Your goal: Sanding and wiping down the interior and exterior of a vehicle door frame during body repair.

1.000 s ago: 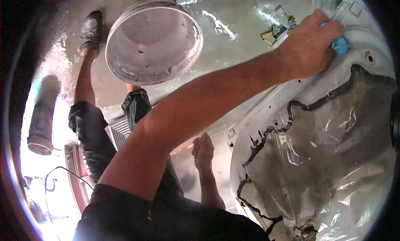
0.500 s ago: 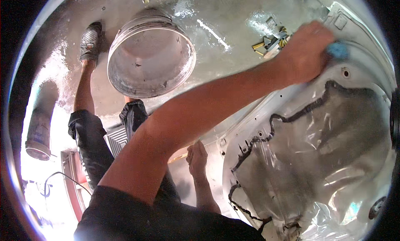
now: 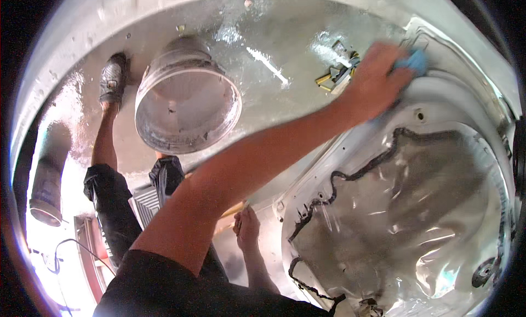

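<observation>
My left hand (image 3: 381, 79) reaches far to the right and is closed round a blue cloth or sponge (image 3: 415, 63), blurred by motion. It is over the upper rim of a bare, pale car door (image 3: 383, 144). A clear plastic sheet (image 3: 400, 207) covers the door's inner face, edged by a wavy bead of black sealant (image 3: 364, 172). Lower down, under my outstretched left arm, my right hand (image 3: 248, 228) is closed beside a yellowish wooden edge (image 3: 233, 210). What its fingers hold, if anything, I cannot make out.
A whitish bucket (image 3: 189, 111) lies tipped with its mouth toward me. Beyond my left arm, yellow and black tools (image 3: 337, 73) lie on the wet grey floor (image 3: 274, 32). A dark cylinder (image 3: 46, 194) and a cable (image 3: 82, 243) are at the left. A round speaker-like part (image 3: 485, 270) sits at the door's lower right.
The whole view has shifted, so the door, bucket and tools appear lower and more to the left. My left hand has moved with the blue piece along the door's rim. My right hand remains closed.
</observation>
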